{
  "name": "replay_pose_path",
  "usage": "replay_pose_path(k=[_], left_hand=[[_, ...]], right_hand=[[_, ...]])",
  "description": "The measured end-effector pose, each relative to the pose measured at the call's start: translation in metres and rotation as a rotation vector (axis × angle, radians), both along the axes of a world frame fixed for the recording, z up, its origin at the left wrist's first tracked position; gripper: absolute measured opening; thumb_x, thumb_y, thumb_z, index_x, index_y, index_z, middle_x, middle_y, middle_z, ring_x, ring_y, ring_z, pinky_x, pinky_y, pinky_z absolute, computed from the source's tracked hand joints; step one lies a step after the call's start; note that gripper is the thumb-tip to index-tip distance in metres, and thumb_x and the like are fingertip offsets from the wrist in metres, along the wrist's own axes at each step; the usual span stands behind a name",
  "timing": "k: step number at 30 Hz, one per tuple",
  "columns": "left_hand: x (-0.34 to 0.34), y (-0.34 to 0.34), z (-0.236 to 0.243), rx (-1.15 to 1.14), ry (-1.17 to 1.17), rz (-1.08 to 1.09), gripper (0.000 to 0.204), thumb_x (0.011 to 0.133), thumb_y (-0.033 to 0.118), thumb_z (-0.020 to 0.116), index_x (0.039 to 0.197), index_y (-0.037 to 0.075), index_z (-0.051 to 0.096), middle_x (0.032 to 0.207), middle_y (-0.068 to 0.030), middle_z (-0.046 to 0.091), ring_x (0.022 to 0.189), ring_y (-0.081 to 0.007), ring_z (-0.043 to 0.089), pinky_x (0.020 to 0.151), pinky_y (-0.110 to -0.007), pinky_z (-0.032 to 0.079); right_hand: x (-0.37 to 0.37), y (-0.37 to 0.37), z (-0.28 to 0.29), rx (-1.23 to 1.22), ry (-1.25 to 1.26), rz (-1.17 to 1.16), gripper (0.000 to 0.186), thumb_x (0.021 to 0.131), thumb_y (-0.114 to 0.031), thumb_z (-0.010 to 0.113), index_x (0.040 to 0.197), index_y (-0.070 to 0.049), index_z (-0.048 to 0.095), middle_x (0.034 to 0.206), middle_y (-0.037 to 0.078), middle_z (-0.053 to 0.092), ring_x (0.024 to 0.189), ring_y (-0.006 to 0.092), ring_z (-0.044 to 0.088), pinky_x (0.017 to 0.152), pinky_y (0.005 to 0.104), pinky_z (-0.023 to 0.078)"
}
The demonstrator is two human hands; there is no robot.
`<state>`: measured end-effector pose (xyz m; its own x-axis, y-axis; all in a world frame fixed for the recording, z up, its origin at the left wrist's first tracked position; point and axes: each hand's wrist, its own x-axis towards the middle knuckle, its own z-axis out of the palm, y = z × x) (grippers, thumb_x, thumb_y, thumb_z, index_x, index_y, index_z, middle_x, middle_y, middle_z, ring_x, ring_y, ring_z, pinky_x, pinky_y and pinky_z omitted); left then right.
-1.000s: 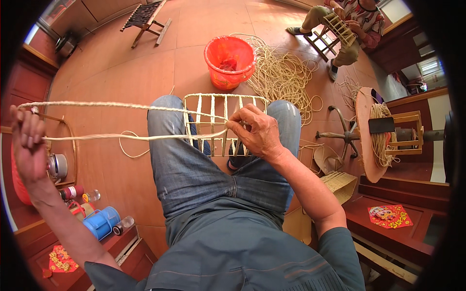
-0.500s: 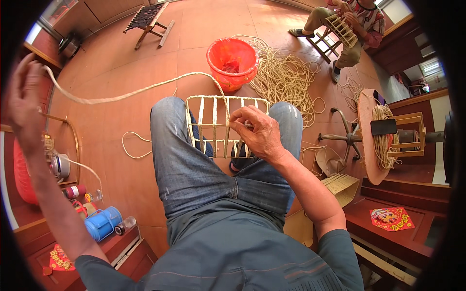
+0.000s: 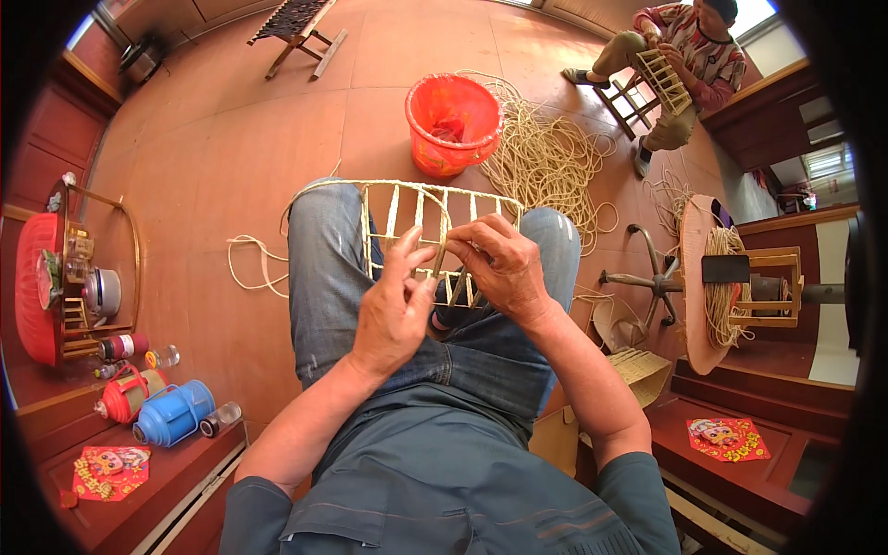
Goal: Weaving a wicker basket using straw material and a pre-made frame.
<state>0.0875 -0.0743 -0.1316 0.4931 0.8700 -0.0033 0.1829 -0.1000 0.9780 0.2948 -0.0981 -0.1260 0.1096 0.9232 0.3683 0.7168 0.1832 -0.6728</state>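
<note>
A rectangular frame wound with cream cord rests between my knees, with several wrapped strands running across it. My right hand is closed in a pinch on the cord at the middle of the frame. Just left of it, my left hand is at the same strand, its thumb and fingers apart; whether they touch the strand I cannot tell. From the frame, a loose length of cord arches left over my left knee and drops beside it.
A red bucket stands ahead, beside a heap of cord. Another person sits at the far right with a similar frame. A stool is at the far left. Blue and red flasks are at the left.
My left hand has come from the far left back to the frame, beside my right hand. The cord that stretched out leftward now hangs slack over my left knee.
</note>
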Motion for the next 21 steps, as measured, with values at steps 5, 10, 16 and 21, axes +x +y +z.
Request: replay_pose_path(k=[5, 10, 16, 21], left_hand=[[0.010, -0.007, -0.008, 0.047, -0.018, -0.038, 0.085, 0.102, -0.006, 0.059, 0.174, 0.009, 0.018, 0.154, -0.0269, 0.060, 0.082, -0.0223, 0.074, 0.086, -0.037, 0.060], [0.019, -0.007, -0.011, -0.075, -0.045, -0.034, 0.083, 0.103, -0.006, 0.055, 0.175, 0.008, 0.014, 0.163, -0.0277, 0.050, 0.102, -0.0261, 0.078, 0.092, -0.038, 0.060], [0.032, -0.004, -0.027, -0.026, -0.108, -0.009, 0.078, 0.106, -0.004, 0.054, 0.173, 0.007, 0.017, 0.160, -0.0288, 0.051, 0.104, -0.0297, 0.079, 0.094, -0.040, 0.061], [0.030, 0.008, -0.035, 0.509, 0.117, -0.017, 0.082, 0.102, 0.000, 0.062, 0.173, 0.008, 0.021, 0.158, -0.0237, 0.054, 0.109, -0.0404, 0.076, 0.089, -0.042, 0.063]], right_hand=[[0.000, -0.002, 0.005, -0.052, 0.016, -0.013, 0.013, 0.095, -0.015, 0.083, 0.104, -0.006, 0.081, 0.101, 0.011, 0.074, 0.086, 0.0271, 0.074, 0.073, 0.0374, 0.059], [0.001, 0.001, 0.015, -0.258, -0.004, -0.004, 0.020, 0.100, -0.022, 0.076, 0.106, -0.004, 0.081, 0.107, 0.010, 0.075, 0.093, 0.0309, 0.074, 0.082, 0.0406, 0.059], [0.010, 0.006, 0.025, -0.464, 0.031, 0.055, 0.029, 0.104, -0.031, 0.068, 0.111, -0.006, 0.081, 0.118, 0.011, 0.074, 0.101, 0.0340, 0.074, 0.090, 0.0448, 0.058], [0.011, 0.007, 0.028, -0.496, 0.052, 0.059, 0.026, 0.103, -0.027, 0.069, 0.113, -0.005, 0.079, 0.119, 0.010, 0.072, 0.100, 0.0307, 0.073, 0.089, 0.0417, 0.057]])
